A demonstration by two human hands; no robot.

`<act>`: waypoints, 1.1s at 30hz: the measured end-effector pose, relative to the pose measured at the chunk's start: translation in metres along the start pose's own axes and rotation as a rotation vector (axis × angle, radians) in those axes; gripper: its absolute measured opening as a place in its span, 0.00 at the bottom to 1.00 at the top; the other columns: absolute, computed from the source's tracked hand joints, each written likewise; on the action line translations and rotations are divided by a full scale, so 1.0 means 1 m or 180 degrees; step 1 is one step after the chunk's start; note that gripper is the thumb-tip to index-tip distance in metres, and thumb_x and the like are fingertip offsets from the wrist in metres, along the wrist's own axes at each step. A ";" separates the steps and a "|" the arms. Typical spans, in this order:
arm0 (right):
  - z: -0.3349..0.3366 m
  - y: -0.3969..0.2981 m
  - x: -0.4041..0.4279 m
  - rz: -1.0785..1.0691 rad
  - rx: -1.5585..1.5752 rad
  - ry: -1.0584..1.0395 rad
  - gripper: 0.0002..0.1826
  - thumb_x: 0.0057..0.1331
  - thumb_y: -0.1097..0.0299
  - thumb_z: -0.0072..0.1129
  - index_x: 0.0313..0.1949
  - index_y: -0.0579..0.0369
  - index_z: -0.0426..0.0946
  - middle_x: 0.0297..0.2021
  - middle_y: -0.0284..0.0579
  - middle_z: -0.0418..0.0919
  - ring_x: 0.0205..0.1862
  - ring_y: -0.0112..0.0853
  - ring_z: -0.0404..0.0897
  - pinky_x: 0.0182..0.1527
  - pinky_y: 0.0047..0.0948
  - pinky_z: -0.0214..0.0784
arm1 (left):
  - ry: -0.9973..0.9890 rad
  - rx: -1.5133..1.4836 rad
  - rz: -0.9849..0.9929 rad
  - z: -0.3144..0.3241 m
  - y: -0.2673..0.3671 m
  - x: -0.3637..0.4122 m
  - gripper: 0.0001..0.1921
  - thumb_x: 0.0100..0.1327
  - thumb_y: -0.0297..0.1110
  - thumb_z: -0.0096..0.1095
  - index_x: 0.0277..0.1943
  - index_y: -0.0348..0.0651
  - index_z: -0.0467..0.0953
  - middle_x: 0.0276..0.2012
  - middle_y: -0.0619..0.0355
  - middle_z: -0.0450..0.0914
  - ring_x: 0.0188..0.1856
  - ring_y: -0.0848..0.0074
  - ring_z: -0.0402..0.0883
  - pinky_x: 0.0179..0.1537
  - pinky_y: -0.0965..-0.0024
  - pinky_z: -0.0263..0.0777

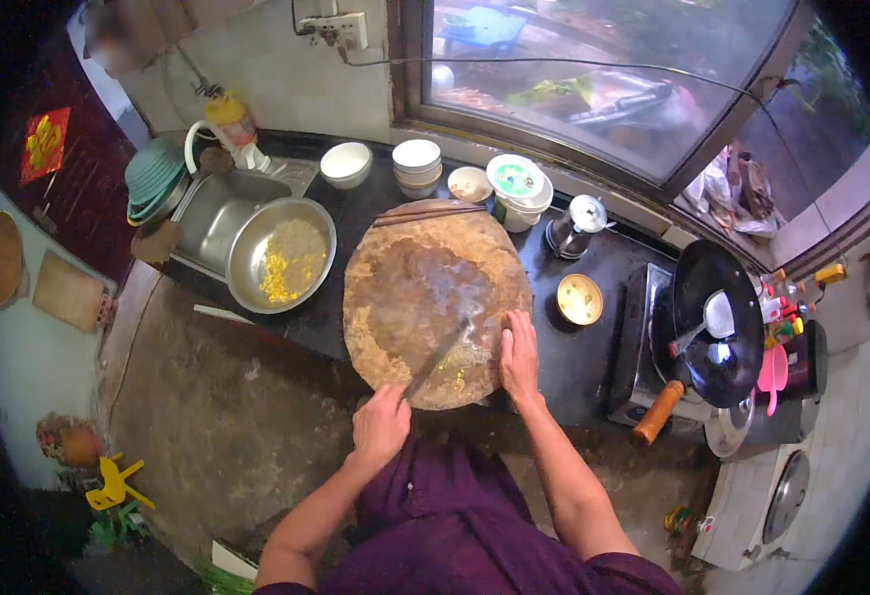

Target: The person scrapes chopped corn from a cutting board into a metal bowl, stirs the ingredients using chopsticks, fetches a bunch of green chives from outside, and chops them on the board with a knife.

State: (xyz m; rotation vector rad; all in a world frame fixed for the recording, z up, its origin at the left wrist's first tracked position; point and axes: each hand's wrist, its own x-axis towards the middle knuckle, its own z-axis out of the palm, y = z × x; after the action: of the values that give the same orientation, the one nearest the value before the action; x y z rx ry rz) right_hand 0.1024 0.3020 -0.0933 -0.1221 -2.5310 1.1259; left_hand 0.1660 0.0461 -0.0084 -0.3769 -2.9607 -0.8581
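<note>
A large round wooden chopping board (383,312) lies on the black counter before me, with a dark wet patch over its middle. My left hand (383,424) grips a knife (438,358) at the board's near edge. Its blade is seen nearly edge-on and slants up to the right across the wood. Small yellow bits (458,372) lie right of the blade. My right hand (520,357) rests at the board's right rim, fingers extended and holding nothing. Dark chopsticks (427,216) lie across the far rim.
Left stands a steel basin (238,260) holding yellow pieces, overlapping the sink (234,193). White bowls (416,156) and lidded tubs (520,186) line the back. At right are a small bowl (579,299) and a black wok (717,320) with a spatula (717,316), its wooden handle jutting forward.
</note>
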 end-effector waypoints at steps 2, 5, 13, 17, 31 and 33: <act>0.006 -0.004 -0.002 -0.0063 -0.0354 -0.0018 0.21 0.72 0.68 0.44 0.61 0.63 0.65 0.64 0.59 0.64 0.69 0.52 0.59 0.70 0.46 0.50 | 0.0208 -0.0894 -0.0654 0.014 -0.026 -0.007 0.10 0.59 0.28 0.60 0.43 0.34 0.75 0.33 0.50 0.78 0.37 0.61 0.80 0.38 0.59 0.73; 0.020 -0.026 -0.017 -0.0280 -0.1122 -0.0212 0.22 0.71 0.68 0.45 0.62 0.62 0.64 0.65 0.59 0.63 0.70 0.52 0.57 0.71 0.47 0.47 | -0.0467 -0.2790 -0.2184 0.021 -0.057 -0.021 0.08 0.65 0.32 0.60 0.35 0.37 0.73 0.26 0.57 0.76 0.19 0.81 0.72 0.20 0.70 0.68; 0.012 -0.029 -0.020 0.0130 0.0572 0.0005 0.20 0.72 0.69 0.41 0.61 0.62 0.67 0.64 0.58 0.66 0.70 0.49 0.60 0.71 0.42 0.49 | -0.0174 -0.3632 -0.2404 0.058 -0.045 -0.050 0.10 0.70 0.35 0.56 0.37 0.37 0.70 0.27 0.53 0.77 0.16 0.81 0.70 0.16 0.75 0.66; 0.027 -0.036 -0.021 0.0304 0.0553 -0.0013 0.20 0.71 0.70 0.42 0.61 0.62 0.68 0.64 0.58 0.66 0.69 0.49 0.61 0.70 0.41 0.50 | -0.0424 -0.3557 -0.2387 0.071 -0.024 -0.045 0.11 0.70 0.38 0.56 0.40 0.37 0.71 0.26 0.56 0.75 0.17 0.82 0.70 0.16 0.75 0.67; 0.050 -0.078 -0.025 0.0291 0.0753 0.0062 0.19 0.70 0.69 0.45 0.58 0.61 0.70 0.63 0.59 0.67 0.68 0.48 0.64 0.69 0.40 0.54 | -0.0788 -0.3739 -0.2250 0.088 0.011 -0.040 0.12 0.70 0.36 0.55 0.36 0.36 0.70 0.21 0.56 0.73 0.15 0.81 0.69 0.15 0.73 0.64; 0.056 -0.096 -0.021 0.0186 0.0834 -0.0285 0.19 0.70 0.69 0.46 0.59 0.60 0.69 0.63 0.58 0.67 0.68 0.48 0.63 0.69 0.40 0.53 | -0.0717 -0.4117 -0.2365 0.076 -0.002 -0.039 0.12 0.70 0.36 0.56 0.34 0.37 0.68 0.21 0.56 0.73 0.16 0.80 0.68 0.16 0.73 0.65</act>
State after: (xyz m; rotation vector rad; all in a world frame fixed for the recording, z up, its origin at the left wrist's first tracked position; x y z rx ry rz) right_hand 0.1080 0.1924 -0.0636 -0.0787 -2.4422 1.5050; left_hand 0.2058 0.0760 -0.0784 0.7309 -2.1645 -2.8394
